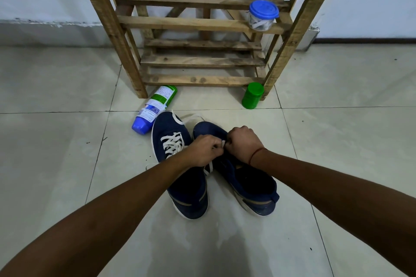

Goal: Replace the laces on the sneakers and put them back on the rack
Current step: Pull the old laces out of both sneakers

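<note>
Two navy sneakers stand side by side on the tiled floor, toes toward the rack. The left sneaker [177, 164] has a white lace [171, 144] threaded across its eyelets, with loose ends trailing past its toe. Over the right sneaker [247, 184] my left hand [202, 150] and my right hand [242, 143] meet, both pinching a white lace [222, 143] between their fingertips. A short length of it shows below my left hand. The wooden rack [198, 29] stands just beyond the shoes.
A blue-capped bottle [153, 110] lies on the floor by the rack's left leg. A green jar [252, 95] stands at its right leg. A clear tub with a blue lid [263, 16] sits on a middle slat. Wall behind.
</note>
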